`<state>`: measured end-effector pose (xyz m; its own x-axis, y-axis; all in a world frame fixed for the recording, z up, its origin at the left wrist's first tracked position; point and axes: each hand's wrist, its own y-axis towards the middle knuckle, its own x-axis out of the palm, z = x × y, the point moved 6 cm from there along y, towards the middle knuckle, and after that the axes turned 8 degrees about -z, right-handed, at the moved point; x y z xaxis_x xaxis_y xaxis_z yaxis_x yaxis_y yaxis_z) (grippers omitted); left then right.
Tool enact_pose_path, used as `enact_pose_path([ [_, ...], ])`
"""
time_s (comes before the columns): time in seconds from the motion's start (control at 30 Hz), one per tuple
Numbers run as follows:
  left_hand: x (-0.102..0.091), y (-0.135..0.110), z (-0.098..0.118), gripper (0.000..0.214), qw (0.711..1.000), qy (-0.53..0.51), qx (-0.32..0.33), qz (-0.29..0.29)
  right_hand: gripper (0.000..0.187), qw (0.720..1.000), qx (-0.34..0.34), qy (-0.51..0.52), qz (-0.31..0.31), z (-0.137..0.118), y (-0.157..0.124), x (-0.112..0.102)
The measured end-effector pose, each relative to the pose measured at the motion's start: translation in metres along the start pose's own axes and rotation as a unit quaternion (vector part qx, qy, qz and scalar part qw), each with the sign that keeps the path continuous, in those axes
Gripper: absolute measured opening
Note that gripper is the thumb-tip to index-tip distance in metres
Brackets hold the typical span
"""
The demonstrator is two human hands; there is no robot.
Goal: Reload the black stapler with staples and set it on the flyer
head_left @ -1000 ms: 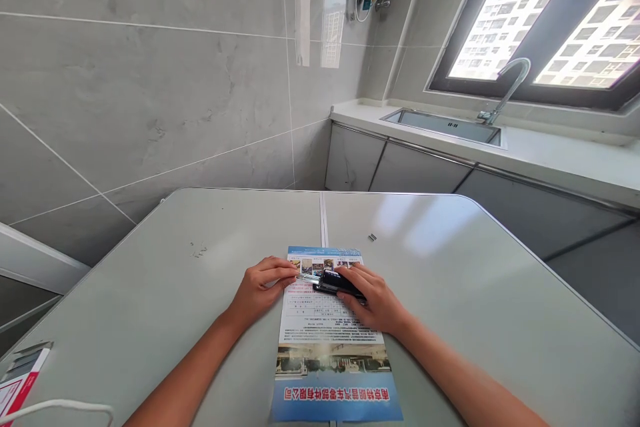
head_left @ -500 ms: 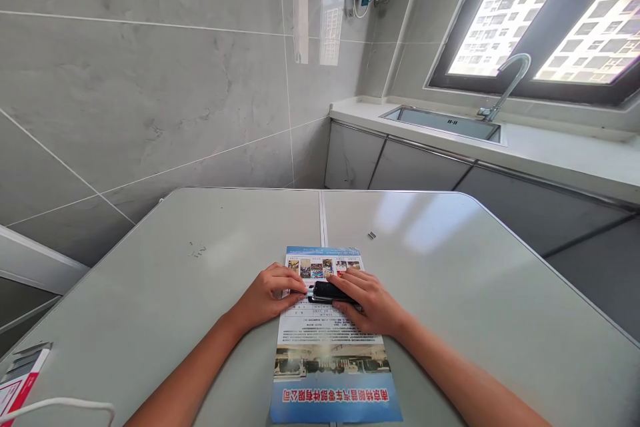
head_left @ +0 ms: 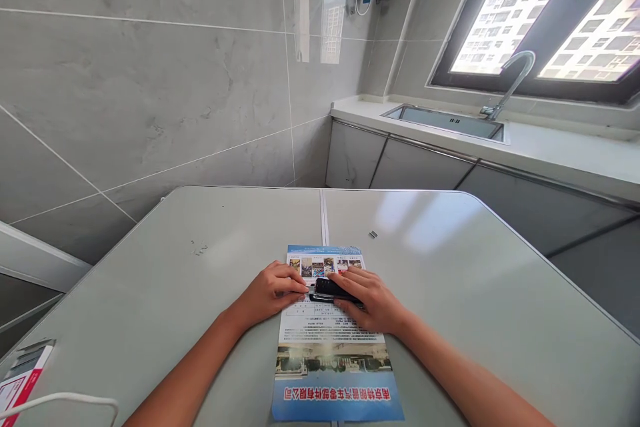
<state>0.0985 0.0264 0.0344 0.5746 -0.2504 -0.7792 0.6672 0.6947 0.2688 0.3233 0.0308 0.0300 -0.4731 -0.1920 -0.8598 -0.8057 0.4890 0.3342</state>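
Note:
A printed flyer (head_left: 330, 353) with a blue band along its near edge lies flat on the grey folding table (head_left: 450, 267). A small black stapler (head_left: 330, 289) rests on the flyer's upper part. My right hand (head_left: 373, 300) is wrapped over the stapler from the right, fingers curled on top of it. My left hand (head_left: 273, 293) sits at the flyer's left edge, its fingertips pinched against the stapler's left end. What those fingertips grip is too small to make out.
A small metal bit (head_left: 373, 234) lies on the table beyond the flyer. At the near left corner are a red and white box (head_left: 20, 380) and a white cord (head_left: 60, 402). A counter with a sink (head_left: 445, 121) and tap (head_left: 510, 80) stands at the right, under a window.
The stapler's silver tray, sticking out to the left a second ago, is now pushed in. My left fingertips moved right, up against the stapler's end. The right hand stayed put.

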Motion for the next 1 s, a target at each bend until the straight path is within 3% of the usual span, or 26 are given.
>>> enact_pose_path([
  [0.33, -0.010, -0.010, -0.004, 0.032, 0.997, 0.035, 0.007, -0.071, 0.044, 0.999, 0.004, 0.041, 0.014, 0.004, 0.000, -0.004],
  [0.5, -0.010, -0.006, 0.004, 0.028, 0.998, 0.022, 0.046, -0.028, 0.043, 0.994, -0.015, 0.084, 0.064, 0.003, -0.003, -0.014],
  [0.63, -0.008, -0.002, 0.014, 0.017, 0.997, -0.003, 0.081, 0.001, 0.040, 0.993, -0.036, 0.091, 0.070, -0.012, 0.000, -0.015],
  [0.73, -0.002, 0.000, 0.017, 0.003, 0.998, -0.030, 0.056, -0.021, 0.037, 0.993, -0.048, 0.092, 0.049, -0.025, 0.004, -0.009],
  [0.87, 0.004, 0.001, 0.020, 0.021, 0.996, -0.081, 0.000, -0.046, 0.036, 0.994, -0.060, 0.078, 0.046, -0.038, 0.007, -0.003],
  [1.0, 0.007, 0.002, 0.026, 0.020, 0.992, -0.113, -0.002, -0.051, 0.035, 0.993, -0.063, 0.069, 0.074, -0.045, 0.008, -0.005],
])
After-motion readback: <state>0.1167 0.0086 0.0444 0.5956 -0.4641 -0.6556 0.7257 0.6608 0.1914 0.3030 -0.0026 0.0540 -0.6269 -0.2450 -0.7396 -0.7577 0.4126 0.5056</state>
